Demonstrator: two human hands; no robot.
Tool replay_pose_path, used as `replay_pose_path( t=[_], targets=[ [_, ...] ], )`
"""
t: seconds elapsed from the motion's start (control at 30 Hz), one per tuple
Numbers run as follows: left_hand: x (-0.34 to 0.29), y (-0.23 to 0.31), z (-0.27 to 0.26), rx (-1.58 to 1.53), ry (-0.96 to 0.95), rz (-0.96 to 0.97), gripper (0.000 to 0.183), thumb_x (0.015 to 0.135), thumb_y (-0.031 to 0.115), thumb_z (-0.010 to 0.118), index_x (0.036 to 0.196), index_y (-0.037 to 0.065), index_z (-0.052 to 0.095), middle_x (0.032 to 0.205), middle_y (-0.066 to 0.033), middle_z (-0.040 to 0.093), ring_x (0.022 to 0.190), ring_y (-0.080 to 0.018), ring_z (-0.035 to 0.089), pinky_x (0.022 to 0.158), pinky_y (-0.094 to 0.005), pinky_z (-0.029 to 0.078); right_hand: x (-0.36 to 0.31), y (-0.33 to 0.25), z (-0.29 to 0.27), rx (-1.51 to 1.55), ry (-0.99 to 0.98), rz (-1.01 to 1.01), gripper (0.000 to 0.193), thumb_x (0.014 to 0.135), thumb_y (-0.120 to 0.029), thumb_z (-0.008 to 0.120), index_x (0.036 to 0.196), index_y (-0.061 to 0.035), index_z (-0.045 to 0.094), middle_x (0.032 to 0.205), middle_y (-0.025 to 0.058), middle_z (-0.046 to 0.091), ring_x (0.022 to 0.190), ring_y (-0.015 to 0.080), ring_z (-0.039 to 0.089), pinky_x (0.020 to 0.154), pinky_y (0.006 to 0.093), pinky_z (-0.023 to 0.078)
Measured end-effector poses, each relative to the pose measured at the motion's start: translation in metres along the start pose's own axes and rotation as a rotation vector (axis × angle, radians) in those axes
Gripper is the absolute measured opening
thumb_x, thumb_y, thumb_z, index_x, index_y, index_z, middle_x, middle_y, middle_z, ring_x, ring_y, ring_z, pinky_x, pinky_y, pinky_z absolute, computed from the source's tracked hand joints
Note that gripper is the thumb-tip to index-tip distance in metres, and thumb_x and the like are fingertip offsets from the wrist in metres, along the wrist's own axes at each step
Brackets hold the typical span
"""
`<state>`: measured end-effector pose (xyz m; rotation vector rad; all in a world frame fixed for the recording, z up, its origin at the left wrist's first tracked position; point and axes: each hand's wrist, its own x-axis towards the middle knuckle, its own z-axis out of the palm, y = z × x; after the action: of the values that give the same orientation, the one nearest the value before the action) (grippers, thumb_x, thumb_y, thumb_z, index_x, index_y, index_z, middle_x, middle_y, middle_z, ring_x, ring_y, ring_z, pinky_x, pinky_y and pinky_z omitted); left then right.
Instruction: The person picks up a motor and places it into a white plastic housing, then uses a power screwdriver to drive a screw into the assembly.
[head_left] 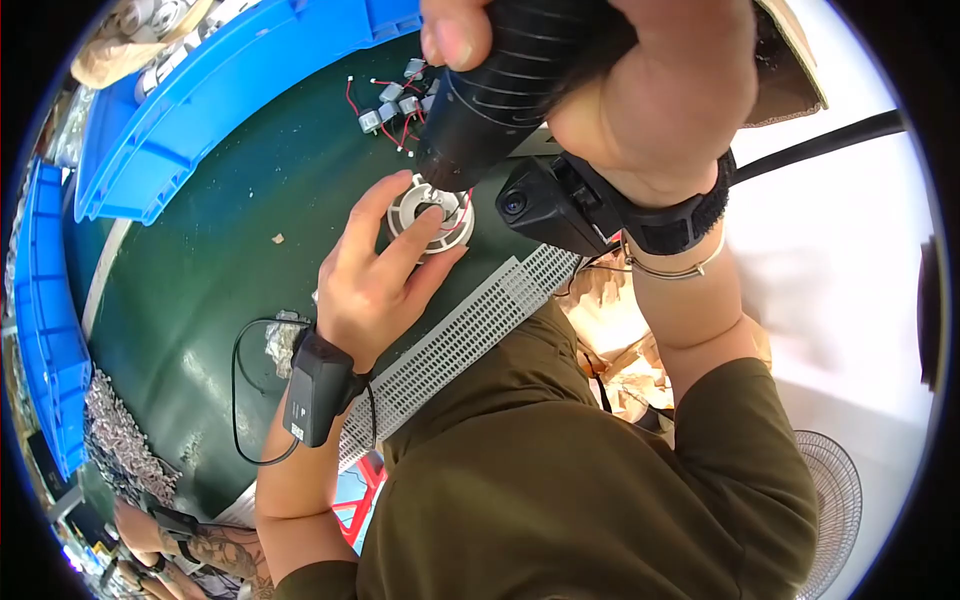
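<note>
My right hand [670,90] is wrapped around a thick black power screwdriver [480,125] with a ribbed body, tilted so that its lower end points down. Beneath that end sits a round white plastic housing [458,238], ribbed inside, with a red wire at its right side. My left hand [365,275] grips the housing: fingertips press on its rim and inside it. The tool's nose hides the top of the housing, so I cannot tell whether the bit touches it. Beyond, several small silver motors [390,112] with red wires lie on the green table [240,260].
Blue plastic bins [235,95] curve along the far and left sides. A heap of small metal screws [125,430] lies at left. A crumpled clear plastic bag [283,345] is beside my left wrist. A white perforated strip [450,355] lines the near edge. Another person's tattooed forearm [220,550] shows lower left.
</note>
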<state>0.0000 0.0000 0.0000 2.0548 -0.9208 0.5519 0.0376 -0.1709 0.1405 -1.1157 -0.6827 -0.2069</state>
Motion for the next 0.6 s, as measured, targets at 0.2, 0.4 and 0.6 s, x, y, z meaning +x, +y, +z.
replay_pose_path(
  t=[0.2, 0.4, 0.6],
  targets=[
    [-0.003, -0.003, -0.002, -0.054, 0.021, 0.002, 0.033, 0.063, 0.008, 0.081, 0.092, 0.004, 0.067, 0.114, -0.0150, 0.056, 0.080, -0.0257, 0.065, 0.064, -0.0317, 0.056, -0.009, 0.008, 0.016, 0.066, 0.190, 0.082, 0.033, 0.080, -0.004, 0.067, 0.106, 0.0047, 0.050, 0.070, 0.0098, 0.058, 0.052, 0.0171, 0.057, 0.049, 0.0287, 0.047],
    [-0.002, -0.001, -0.002, -0.031, 0.029, -0.001, 0.033, 0.062, 0.008, 0.081, 0.092, 0.003, 0.067, 0.114, -0.0146, 0.056, 0.081, -0.0253, 0.065, 0.064, -0.0315, 0.056, -0.008, 0.010, 0.018, -0.036, 0.207, 0.107, 0.034, 0.078, -0.003, 0.069, 0.106, 0.0051, 0.050, 0.069, 0.0094, 0.059, 0.052, 0.0165, 0.057, 0.049, 0.0289, 0.048],
    [-0.003, -0.002, 0.000, -0.061, 0.034, -0.010, 0.033, 0.062, 0.008, 0.081, 0.092, 0.003, 0.067, 0.115, -0.0145, 0.055, 0.082, -0.0256, 0.065, 0.064, -0.0317, 0.056, 0.000, 0.018, 0.011, -0.006, 0.005, -0.078, 0.034, 0.078, -0.003, 0.069, 0.105, 0.0059, 0.050, 0.068, 0.0087, 0.059, 0.052, 0.0154, 0.057, 0.050, 0.0280, 0.048]
  ],
)
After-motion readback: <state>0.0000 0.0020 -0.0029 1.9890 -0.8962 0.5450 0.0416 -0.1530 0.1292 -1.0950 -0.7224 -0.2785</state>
